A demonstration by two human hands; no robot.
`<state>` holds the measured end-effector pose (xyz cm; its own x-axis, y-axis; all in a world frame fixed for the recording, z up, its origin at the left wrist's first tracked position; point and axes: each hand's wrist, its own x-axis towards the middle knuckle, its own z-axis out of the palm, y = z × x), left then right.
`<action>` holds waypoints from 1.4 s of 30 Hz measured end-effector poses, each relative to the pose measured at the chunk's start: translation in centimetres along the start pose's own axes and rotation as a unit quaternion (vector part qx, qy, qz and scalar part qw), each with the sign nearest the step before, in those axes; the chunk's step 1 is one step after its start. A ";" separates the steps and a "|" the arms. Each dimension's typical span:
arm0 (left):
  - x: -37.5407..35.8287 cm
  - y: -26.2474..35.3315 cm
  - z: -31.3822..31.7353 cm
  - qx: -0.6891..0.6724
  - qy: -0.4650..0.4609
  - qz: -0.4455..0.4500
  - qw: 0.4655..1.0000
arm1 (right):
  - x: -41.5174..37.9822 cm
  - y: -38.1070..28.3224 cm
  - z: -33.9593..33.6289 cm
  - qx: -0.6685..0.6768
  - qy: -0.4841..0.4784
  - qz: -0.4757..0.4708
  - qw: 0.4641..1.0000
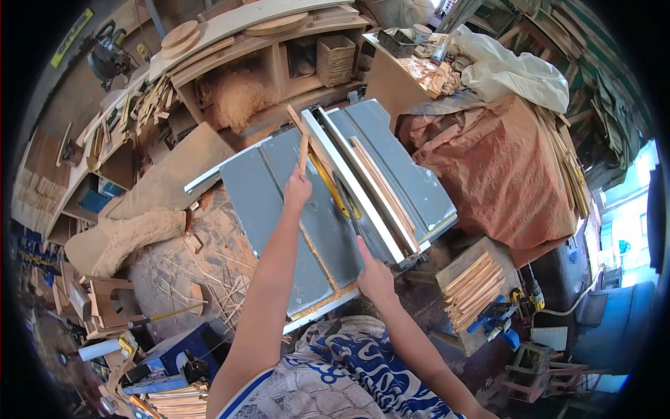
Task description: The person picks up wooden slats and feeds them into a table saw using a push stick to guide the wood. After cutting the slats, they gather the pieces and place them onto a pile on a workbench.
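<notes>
A grey table saw (269, 202) stands before me, with a long white fence (359, 185) across its top. My left hand (298, 187) is closed around a thin wooden stick (303, 150), whose far end is by a longer wood strip (317, 146) lying along the fence. Closed on a dark, narrow stick (355, 225) is my right hand (375, 278), near the front of the saw top. Between the hands lies a yellow-edged slot plate (324, 180); I cannot make out the blade. Right of the fence rest long wood strips (384, 192).
A stack of cut wood strips (474, 290) sits on a low stand at right. A reddish-brown cover (488, 174) drapes a pile nearby. Offcuts (216, 283) and sawdust litter the floor at left, beside a dust hose (143, 234). Behind the saw is a shelf unit (272, 70).
</notes>
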<state>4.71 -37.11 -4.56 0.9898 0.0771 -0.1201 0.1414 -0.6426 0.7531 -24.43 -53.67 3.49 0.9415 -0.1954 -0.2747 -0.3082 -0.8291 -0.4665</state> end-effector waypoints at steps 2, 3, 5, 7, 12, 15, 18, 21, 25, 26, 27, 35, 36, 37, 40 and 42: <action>1.8 0.2 -0.3 0.008 0.000 0.003 1.000 | 1.9 -0.9 -0.4 -0.010 -0.010 0.009 1.000; 2.9 0.2 -0.4 0.015 0.001 0.002 1.000 | 3.1 -1.2 -0.4 -0.003 -0.002 -0.004 1.000; 4.9 -0.4 0.1 0.011 0.020 0.009 1.000 | 5.5 -2.0 -0.7 0.007 0.008 -0.020 1.000; 7.0 0.0 0.1 0.007 0.042 0.014 0.999 | 8.3 -3.0 -1.5 0.009 -0.009 -0.024 1.000; 14.4 2.4 1.4 -0.073 0.125 -0.080 0.986 | 13.5 -4.1 -2.9 0.021 -0.033 -0.038 0.998; 21.5 3.5 3.1 -0.062 0.172 -0.059 0.981 | 15.6 -4.7 -4.1 0.019 -0.060 -0.042 0.997; 27.7 3.8 4.7 -0.067 0.212 -0.060 0.973 | 17.2 -5.1 -5.4 0.023 -0.075 -0.045 0.996; 30.7 2.3 5.5 -0.071 0.205 -0.075 0.973 | 18.1 -4.4 -5.4 0.011 -0.080 -0.051 0.995; 31.3 0.8 3.8 -0.050 0.240 -0.037 0.969 | 17.8 -4.6 -6.8 0.007 -0.085 -0.086 0.993; 30.1 1.0 2.2 -0.018 0.283 -0.030 0.959 | 17.3 -4.7 -7.5 0.010 -0.089 -0.094 0.992; 28.9 0.4 0.1 -0.014 0.286 -0.036 0.957 | 16.7 -4.6 -7.9 0.013 -0.094 -0.102 0.990; 11.4 -16.7 -25.2 -0.027 0.449 0.005 0.893 | 14.6 -6.2 -4.8 0.068 -0.081 -0.116 0.988; 7.5 -18.7 -28.8 -0.046 0.429 -0.035 0.902 | 15.1 -7.3 -3.8 0.040 -0.061 -0.105 0.992; 3.4 -20.4 -32.3 -0.067 0.407 -0.073 0.908 | 16.0 -8.6 -2.6 0.014 -0.039 -0.094 0.995; -11.8 -23.7 -38.3 -0.140 0.443 0.015 0.885 | 19.8 -11.8 1.6 0.025 0.013 -0.076 0.997; -23.5 -23.8 -40.2 -0.174 0.454 -0.004 0.874 | 18.9 -13.8 1.8 0.033 -0.013 -0.043 0.998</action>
<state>-21.11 6.99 6.36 0.5731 0.7556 0.3172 -0.0101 -0.3806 0.9247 -2.65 -44.95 3.27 0.9611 -0.1114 -0.2529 -0.2362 -0.8061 -0.5426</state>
